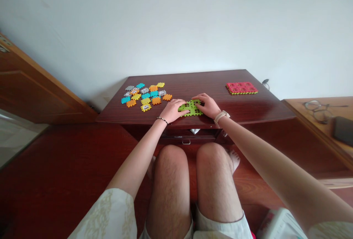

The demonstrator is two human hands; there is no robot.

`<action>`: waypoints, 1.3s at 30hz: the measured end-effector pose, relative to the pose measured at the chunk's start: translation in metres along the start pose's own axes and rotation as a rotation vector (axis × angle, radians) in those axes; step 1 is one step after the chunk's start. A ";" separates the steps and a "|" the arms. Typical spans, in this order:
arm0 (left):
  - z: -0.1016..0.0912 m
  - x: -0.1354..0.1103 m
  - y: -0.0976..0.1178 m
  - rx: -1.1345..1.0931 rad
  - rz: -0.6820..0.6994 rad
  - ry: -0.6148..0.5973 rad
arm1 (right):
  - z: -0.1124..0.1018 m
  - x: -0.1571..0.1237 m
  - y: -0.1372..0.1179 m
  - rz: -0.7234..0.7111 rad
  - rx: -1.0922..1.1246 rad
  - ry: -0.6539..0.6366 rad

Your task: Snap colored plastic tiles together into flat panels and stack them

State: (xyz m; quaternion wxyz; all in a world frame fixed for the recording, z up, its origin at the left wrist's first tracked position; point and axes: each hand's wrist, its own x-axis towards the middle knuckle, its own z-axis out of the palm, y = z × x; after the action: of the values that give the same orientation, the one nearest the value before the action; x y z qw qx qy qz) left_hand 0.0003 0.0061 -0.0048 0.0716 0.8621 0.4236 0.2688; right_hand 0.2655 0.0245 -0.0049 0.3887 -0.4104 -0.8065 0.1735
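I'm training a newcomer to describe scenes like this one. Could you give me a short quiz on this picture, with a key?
1. Fill in the blank: the small loose pieces lie toward the left of the table, and the red board lies toward the ____.
2. Multiple choice: what do the left hand and the right hand both touch?
A) the red board
B) the green board
C) the drawer handle
3. True or false: the pale watch is worn on the right arm, the dark bracelet on the left.

Key: 1. right; 2. B; 3. true.
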 end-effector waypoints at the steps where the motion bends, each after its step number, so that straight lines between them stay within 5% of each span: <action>1: 0.000 0.000 0.000 0.000 0.000 0.000 | 0.000 0.000 0.001 0.002 -0.003 -0.002; 39: 0.001 0.006 0.000 0.027 -0.006 -0.021 | 0.004 0.004 0.007 0.011 -0.095 -0.048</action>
State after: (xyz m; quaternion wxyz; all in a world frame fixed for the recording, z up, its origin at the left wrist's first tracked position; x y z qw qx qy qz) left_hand 0.0043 0.0107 -0.0035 0.0655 0.8644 0.4291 0.2537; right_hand 0.2652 0.0322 -0.0096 0.3483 -0.4284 -0.8208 0.1467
